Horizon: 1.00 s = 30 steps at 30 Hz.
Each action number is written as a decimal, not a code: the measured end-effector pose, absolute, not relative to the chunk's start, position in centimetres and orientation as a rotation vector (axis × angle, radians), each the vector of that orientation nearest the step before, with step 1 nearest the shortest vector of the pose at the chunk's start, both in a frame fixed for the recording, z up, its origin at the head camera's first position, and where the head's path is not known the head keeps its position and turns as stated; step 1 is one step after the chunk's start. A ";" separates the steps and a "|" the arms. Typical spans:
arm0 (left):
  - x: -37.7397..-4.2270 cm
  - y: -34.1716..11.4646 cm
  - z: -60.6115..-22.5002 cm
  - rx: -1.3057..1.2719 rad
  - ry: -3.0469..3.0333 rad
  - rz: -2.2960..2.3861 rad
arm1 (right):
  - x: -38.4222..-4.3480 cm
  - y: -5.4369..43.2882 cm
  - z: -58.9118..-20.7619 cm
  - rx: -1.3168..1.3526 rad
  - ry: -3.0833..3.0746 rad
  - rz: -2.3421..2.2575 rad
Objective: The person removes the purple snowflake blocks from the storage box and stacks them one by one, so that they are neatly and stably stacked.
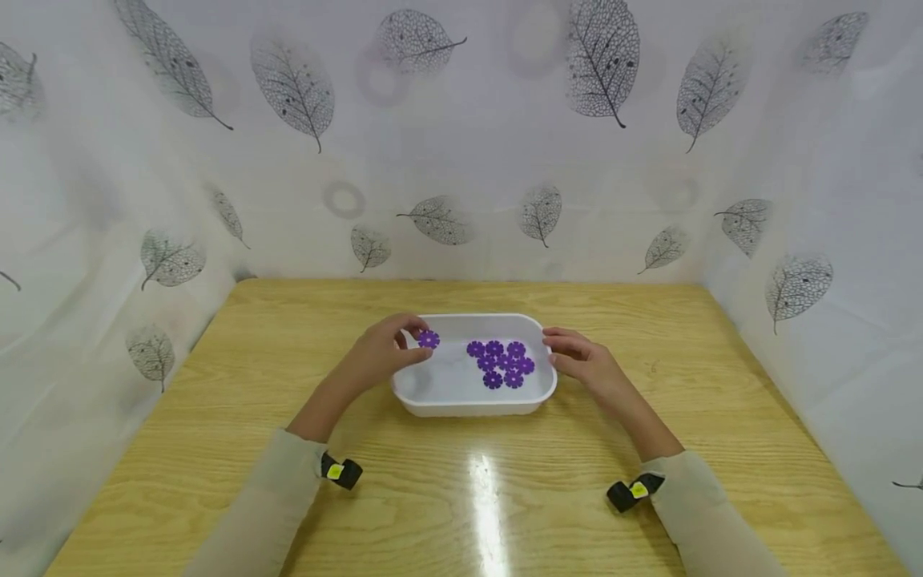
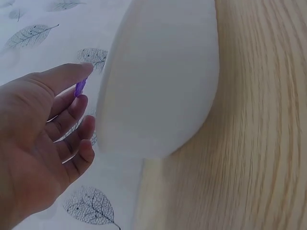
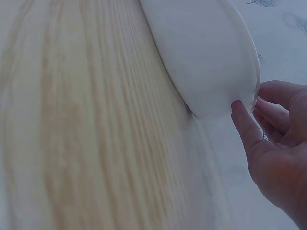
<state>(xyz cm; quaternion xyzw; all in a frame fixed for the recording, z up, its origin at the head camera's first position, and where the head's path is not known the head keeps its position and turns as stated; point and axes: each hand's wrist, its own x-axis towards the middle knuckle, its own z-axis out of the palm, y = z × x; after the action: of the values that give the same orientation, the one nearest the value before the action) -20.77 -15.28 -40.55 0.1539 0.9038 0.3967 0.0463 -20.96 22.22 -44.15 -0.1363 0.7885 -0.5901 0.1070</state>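
A white plastic tray with rounded corners sits on the table. Over its left end my left hand pinches a purple notched interlocking disc between thumb and fingers, just above the rim. From the left wrist the same disc shows edge-on. Several more purple discs lie flat in the tray's right half. At the right end, my right hand holds the rim. The right wrist view has its thumb against the outer wall and the other fingers by the edge.
The tray stands on a light wood-grain table. A pale curtain printed with grey leaves hangs behind it and along both sides. Each sleeve carries a black wrist strap with a small device.
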 end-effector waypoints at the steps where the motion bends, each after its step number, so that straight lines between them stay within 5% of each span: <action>1: -20.6 -15.6 -40.5 0.462 2.754 1.228 | -21.0 22.2 -44.2 -0.400 2.320 -1.739; 30: -18.5 -24.9 -43.5 0.214 2.733 1.195 | -20.8 22.2 -44.0 -0.378 2.324 -1.740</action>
<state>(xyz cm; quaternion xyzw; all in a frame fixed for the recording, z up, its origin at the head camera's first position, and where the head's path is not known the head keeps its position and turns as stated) -18.51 -24.86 -43.50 0.0713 0.9112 0.3985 0.0757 -20.84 22.20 -43.97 -0.1284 0.7893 -0.5909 0.1066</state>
